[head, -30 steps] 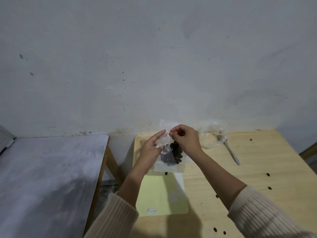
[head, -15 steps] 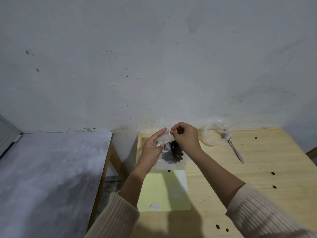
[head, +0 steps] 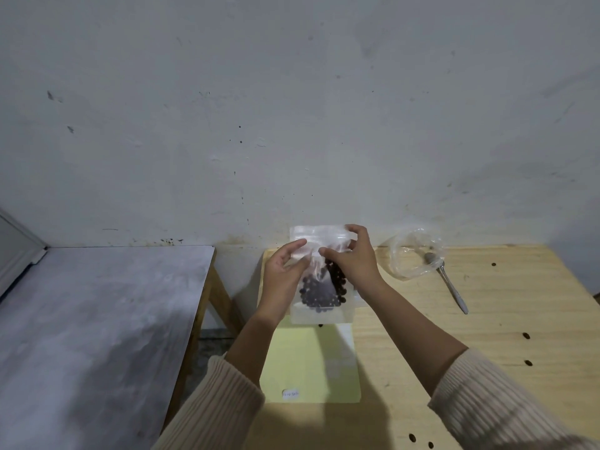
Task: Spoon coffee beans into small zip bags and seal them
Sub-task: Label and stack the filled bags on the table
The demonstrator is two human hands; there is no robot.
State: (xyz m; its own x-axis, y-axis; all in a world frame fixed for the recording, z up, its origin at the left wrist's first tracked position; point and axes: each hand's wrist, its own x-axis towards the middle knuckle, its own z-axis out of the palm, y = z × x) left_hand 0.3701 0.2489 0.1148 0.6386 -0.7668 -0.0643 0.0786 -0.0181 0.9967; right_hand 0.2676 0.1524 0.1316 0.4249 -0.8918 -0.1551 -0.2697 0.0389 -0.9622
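A small clear zip bag [head: 316,315] hangs upright above the wooden table [head: 454,336], with dark coffee beans [head: 319,292] bunched in its lower half. My left hand [head: 284,276] pinches the bag's left side just under the zip strip. My right hand [head: 352,256] grips the top right part, thumb and fingers on the strip. A metal spoon [head: 449,284] lies to the right, its bowl inside a crumpled clear plastic bag [head: 412,254].
A pale yellow sheet [head: 311,365] lies on the table under my hands. Several loose beans [head: 526,336] are scattered over the wood at right. A grey-topped table [head: 97,319] stands to the left across a narrow gap. A white wall [head: 292,108] rises directly behind.
The bag has been lifted and straightened so its top strip shows flat above my fingers. My right hand has shifted toward the bag's upper right corner.
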